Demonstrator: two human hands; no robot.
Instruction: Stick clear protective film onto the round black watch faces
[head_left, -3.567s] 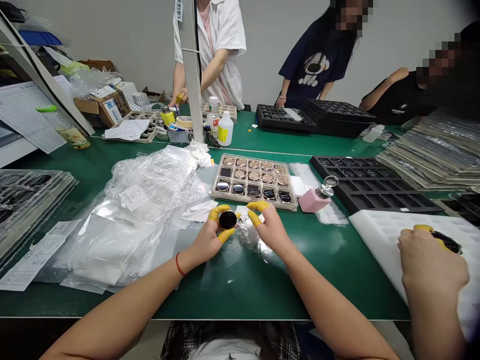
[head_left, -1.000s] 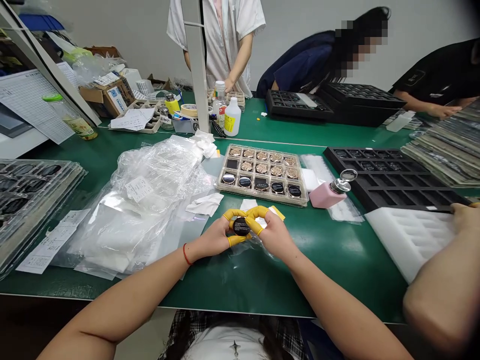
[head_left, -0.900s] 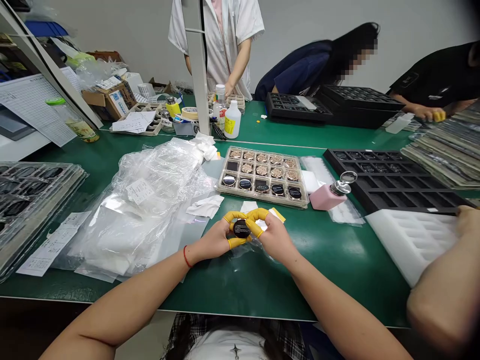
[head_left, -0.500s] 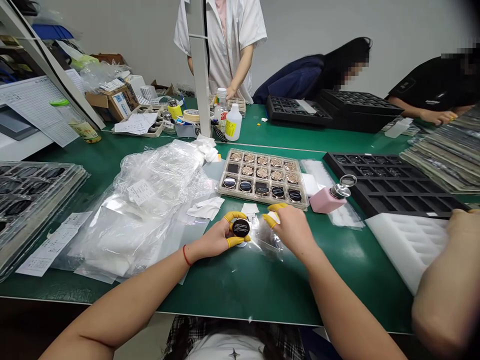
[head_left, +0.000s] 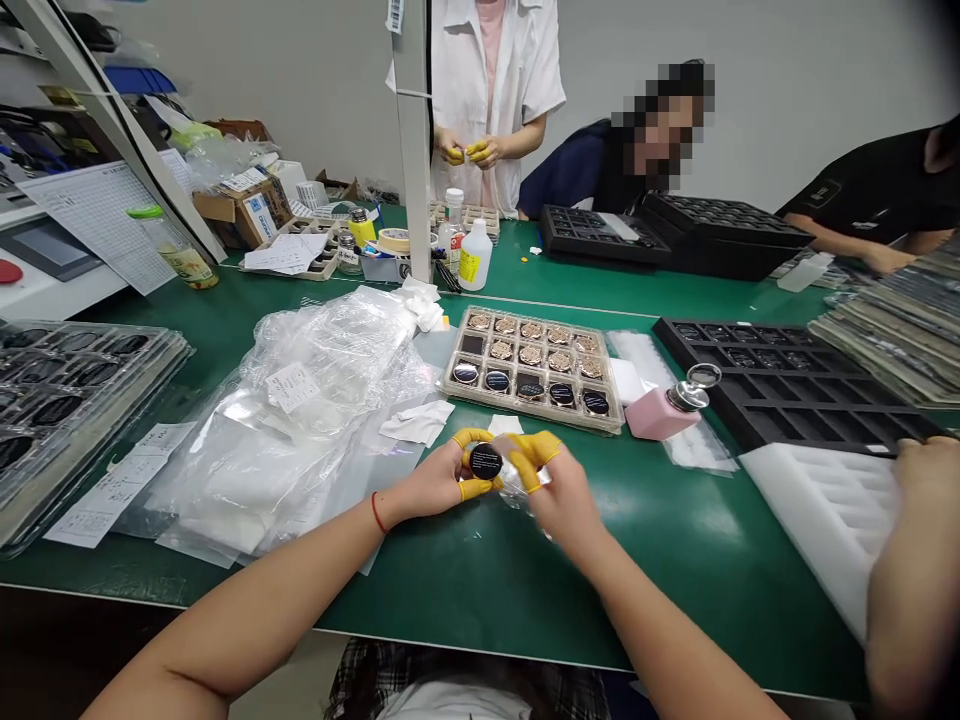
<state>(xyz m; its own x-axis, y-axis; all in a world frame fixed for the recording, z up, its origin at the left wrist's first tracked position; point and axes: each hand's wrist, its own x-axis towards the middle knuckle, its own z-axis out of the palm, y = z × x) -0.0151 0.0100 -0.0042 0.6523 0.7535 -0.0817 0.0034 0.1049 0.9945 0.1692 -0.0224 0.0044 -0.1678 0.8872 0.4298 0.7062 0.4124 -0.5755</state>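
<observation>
My left hand (head_left: 442,472), in yellow finger cots, grips a round black disc (head_left: 486,461) with fine pale print by its edge, above the table. Close against the disc's right side is my right hand (head_left: 551,480), also in yellow finger cots, its fingers pinched and blurred; what is between them cannot be made out. Beneath it a shiny clear plastic bag (head_left: 516,486) is partly covered. A clear compartment tray (head_left: 534,362) just beyond holds several round gold-coloured pieces and dark discs. White wipes (head_left: 418,424) lie left of the tray.
Crumpled clear plastic sheets (head_left: 315,380) spread over the left. A pink pump bottle (head_left: 667,408) stands right of the tray, near black foam trays (head_left: 757,395) and white foam (head_left: 810,500). Another person's arm (head_left: 915,560) reaches in at right. Bottles (head_left: 474,258) stand by a post.
My right hand has moved left to the disc; the white piece at its fingertips no longer shows clearly. The view has shifted slightly. The person opposite has raised both hands.
</observation>
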